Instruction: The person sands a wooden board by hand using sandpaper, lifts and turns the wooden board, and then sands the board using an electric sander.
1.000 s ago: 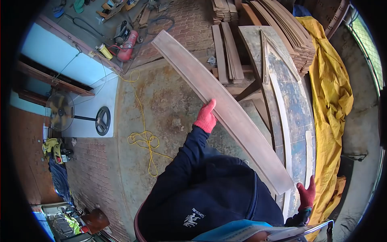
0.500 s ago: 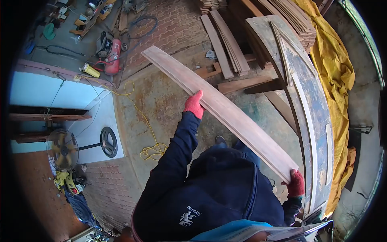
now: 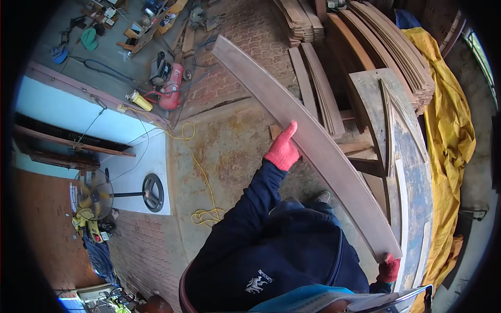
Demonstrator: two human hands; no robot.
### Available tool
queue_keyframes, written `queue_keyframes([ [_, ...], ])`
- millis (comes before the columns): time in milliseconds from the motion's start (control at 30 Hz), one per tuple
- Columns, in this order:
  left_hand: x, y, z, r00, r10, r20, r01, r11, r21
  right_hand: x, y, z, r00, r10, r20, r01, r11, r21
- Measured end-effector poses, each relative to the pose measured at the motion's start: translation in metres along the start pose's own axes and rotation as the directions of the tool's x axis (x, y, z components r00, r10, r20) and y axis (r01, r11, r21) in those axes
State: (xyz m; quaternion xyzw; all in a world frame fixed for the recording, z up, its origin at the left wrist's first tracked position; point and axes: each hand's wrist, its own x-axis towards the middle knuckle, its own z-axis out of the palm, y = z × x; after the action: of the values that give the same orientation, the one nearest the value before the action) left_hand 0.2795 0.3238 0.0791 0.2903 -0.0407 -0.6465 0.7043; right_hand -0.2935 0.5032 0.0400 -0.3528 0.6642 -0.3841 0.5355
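Observation:
A long reddish-brown wooden plank (image 3: 318, 143) stretches diagonally in front of my body, its broad flat face toward me. My left hand (image 3: 283, 150), in a red knitted glove, grips the plank's left edge near the middle. Its thumb lies on the face, and the other fingers are hidden underneath. At the near right end, my right hand (image 3: 389, 268), also red-gloved, is closed around the plank's end. The plank's near end overlaps the worn workbench (image 3: 415, 193) in view; whether they touch I cannot tell.
Stacked planks (image 3: 391, 49) stand behind the bench, with more boards (image 3: 321, 88) lying nearby. A yellow tarp (image 3: 451, 125) hangs along the right. Yellow cable (image 3: 201, 167) trails across the floor. A red air compressor (image 3: 172, 88) and a fan (image 3: 94, 195) are at left.
The plank has tilted so its broad face shows more and its grooved side edge no longer shows. Both hands keep hold of it. My view has shifted, moving the surroundings rightward and down.

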Motion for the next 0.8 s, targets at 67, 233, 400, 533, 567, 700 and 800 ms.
queue_keyframes([
  [67, 0.032, 0.0, -0.01, 1.0, 0.027, 0.001, -0.027, 0.996, 0.08, 0.011, -0.011, 0.005, 0.998, -0.031, -0.047, 0.032, 0.999, 0.006],
  [233, 0.062, 0.014, 0.032, 0.996, 0.024, -0.08, -0.027, 0.999, -0.039, 0.033, -0.047, 0.015, 0.996, -0.09, -0.009, 0.088, 0.989, -0.121],
  [400, 0.105, 0.027, 0.022, 0.994, -0.11, 0.02, 0.109, 0.994, 0.015, 0.0, -0.071, 0.065, 0.985, -0.076, -0.155, 0.086, 0.995, 0.057],
  [533, 0.144, 0.038, 0.018, 0.973, -0.218, 0.074, 0.202, 0.962, 0.183, -0.026, -0.064, 0.104, 0.948, -0.004, -0.318, 0.041, 0.993, 0.11],
  [567, 0.151, 0.042, 0.019, 0.97, -0.23, 0.083, 0.203, 0.945, 0.256, -0.032, -0.04, 0.106, 0.933, 0.017, -0.359, 0.025, 0.993, 0.112],
  [700, 0.18, 0.052, 0.022, 0.865, -0.491, 0.1, 0.434, 0.834, 0.341, -0.094, -0.019, 0.146, 0.818, 0.198, -0.54, -0.046, 0.958, 0.282],
  [800, 0.184, 0.04, 0.049, 0.804, -0.591, 0.06, 0.526, 0.755, 0.393, -0.143, 0.004, 0.166, 0.791, -0.19, -0.582, -0.054, 0.925, -0.376],
])
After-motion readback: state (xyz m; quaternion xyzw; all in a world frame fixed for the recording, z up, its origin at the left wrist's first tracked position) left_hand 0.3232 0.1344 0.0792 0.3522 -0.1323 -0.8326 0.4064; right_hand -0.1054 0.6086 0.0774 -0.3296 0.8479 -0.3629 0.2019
